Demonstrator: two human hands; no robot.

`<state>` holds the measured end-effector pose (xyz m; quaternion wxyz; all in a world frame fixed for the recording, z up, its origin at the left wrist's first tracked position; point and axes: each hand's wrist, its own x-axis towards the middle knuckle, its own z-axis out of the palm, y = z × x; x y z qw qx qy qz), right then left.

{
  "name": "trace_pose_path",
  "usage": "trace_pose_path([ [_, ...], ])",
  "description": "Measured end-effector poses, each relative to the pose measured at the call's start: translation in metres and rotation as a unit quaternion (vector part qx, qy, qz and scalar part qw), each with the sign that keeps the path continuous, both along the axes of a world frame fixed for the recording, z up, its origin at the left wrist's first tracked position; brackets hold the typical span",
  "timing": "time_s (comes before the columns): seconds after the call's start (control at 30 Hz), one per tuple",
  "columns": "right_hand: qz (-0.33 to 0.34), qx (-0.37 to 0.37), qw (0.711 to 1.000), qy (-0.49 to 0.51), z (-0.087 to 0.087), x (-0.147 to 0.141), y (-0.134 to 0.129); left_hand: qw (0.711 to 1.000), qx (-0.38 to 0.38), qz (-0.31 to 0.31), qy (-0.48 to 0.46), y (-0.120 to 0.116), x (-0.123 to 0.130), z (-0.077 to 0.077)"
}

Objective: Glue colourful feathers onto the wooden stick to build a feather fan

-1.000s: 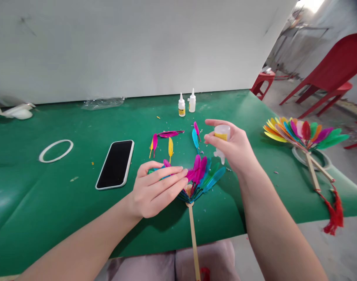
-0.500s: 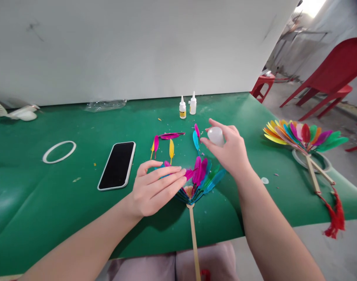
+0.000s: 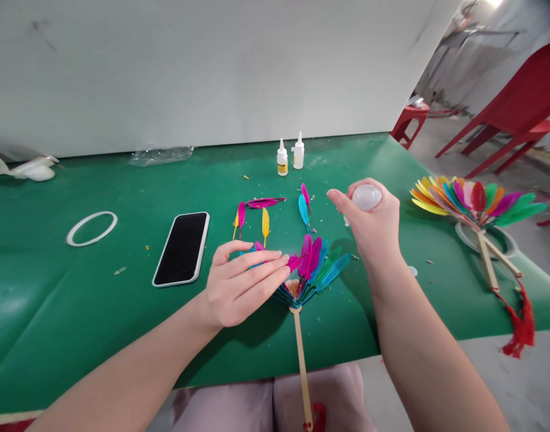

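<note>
Green table (image 3: 104, 312), in the head camera's view, with a fan (image 3: 295, 311) of magenta, blue and green feathers near its front edge, the wooden handle running out over the person's lap. Across the fan's left side lies the left hand (image 3: 243, 288), fingers straight and side by side; whether it pinches anything underneath cannot be told. Above the table, to the fan's upper right, the right hand (image 3: 376, 222) is wrapped around a bottle (image 3: 366, 197) whose rounded, whitish base faces the viewer. Just beyond the fan are scattered loose feathers (image 3: 265, 223) in yellow, magenta and blue; farther behind it, two small white vials (image 3: 282, 161) stand upright, close together. Left of the fan is a phone (image 3: 182, 249), dark screen up, then a thin white ring (image 3: 69, 237). Well to the fan's right, a multicoloured second fan (image 3: 480, 210) rests over a roll (image 3: 509, 247), its red tassel (image 3: 522, 321) trailing to the table's edge. Beyond that stands a red chair (image 3: 518, 99).
</note>
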<state>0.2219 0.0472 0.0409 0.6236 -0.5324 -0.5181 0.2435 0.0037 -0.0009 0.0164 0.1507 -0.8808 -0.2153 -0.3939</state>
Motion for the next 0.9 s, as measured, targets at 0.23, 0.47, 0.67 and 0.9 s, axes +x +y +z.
trace_pose_path([
  [0.23, 0.189, -0.052, 0.969, 0.151, 0.0027, 0.0076, 0.0009, 1.000, -0.007, 0.004, 0.004, 0.0012, -0.0003, -0.0012],
  [0.47, 0.257, -0.085, 0.945, 0.182, 0.0046, 0.0033, -0.0037, 1.000, -0.014, 0.005, -0.002, 0.0014, -0.0007, -0.0022],
  [0.67, 0.303, -0.111, 0.926, 0.196, 0.0015, 0.0053, -0.0012, 1.000, -0.012, 0.005, -0.003, 0.0011, 0.0008, -0.0010],
  [0.9, 0.253, -0.141, 0.949, 0.124, -0.0009, 0.0005, -0.0030, 1.000, -0.009, -0.006, 0.000, 0.0006, 0.0039, 0.0029],
])
